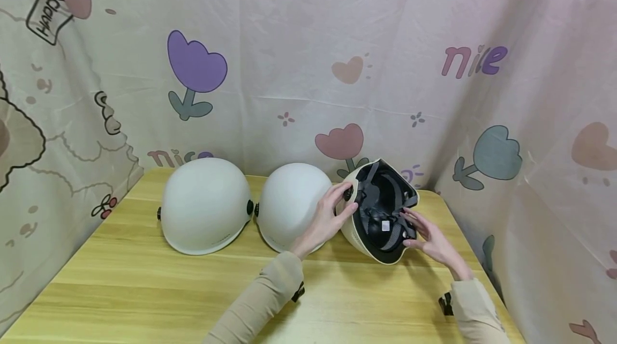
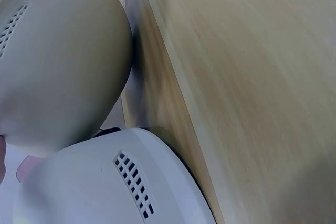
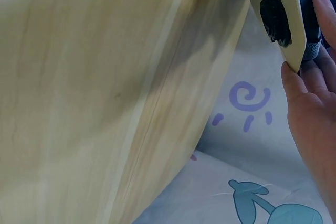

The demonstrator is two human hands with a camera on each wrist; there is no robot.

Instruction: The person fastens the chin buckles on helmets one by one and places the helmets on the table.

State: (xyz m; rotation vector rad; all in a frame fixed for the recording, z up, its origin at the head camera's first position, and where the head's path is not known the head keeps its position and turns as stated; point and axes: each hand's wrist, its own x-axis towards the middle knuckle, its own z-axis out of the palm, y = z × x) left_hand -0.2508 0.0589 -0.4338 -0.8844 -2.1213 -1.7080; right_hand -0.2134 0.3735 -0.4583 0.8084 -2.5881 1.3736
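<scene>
A cream helmet [image 1: 355, 238] at the right of the row is tipped so that its black padded inside and grey straps [image 1: 396, 188] face me. My left hand [image 1: 324, 221] grips its left rim near a black round fitting, thumb toward the inside. At the opposite rim, my right hand [image 1: 435, 245] holds the edge; the right wrist view shows the thumb [image 3: 326, 17] inside and fingers outside. Just left of it, partly behind my left hand, sits a white helmet [image 1: 291, 199], dome up. Another white helmet [image 1: 204, 204] stands at the far left.
The helmets stand along the back of a wooden table [image 1: 159, 290]. A printed cloth [image 1: 284, 65] hangs close behind the table and along both sides. In the left wrist view, a vented white shell [image 2: 84, 187] nearly touches a beige one [image 2: 68, 66].
</scene>
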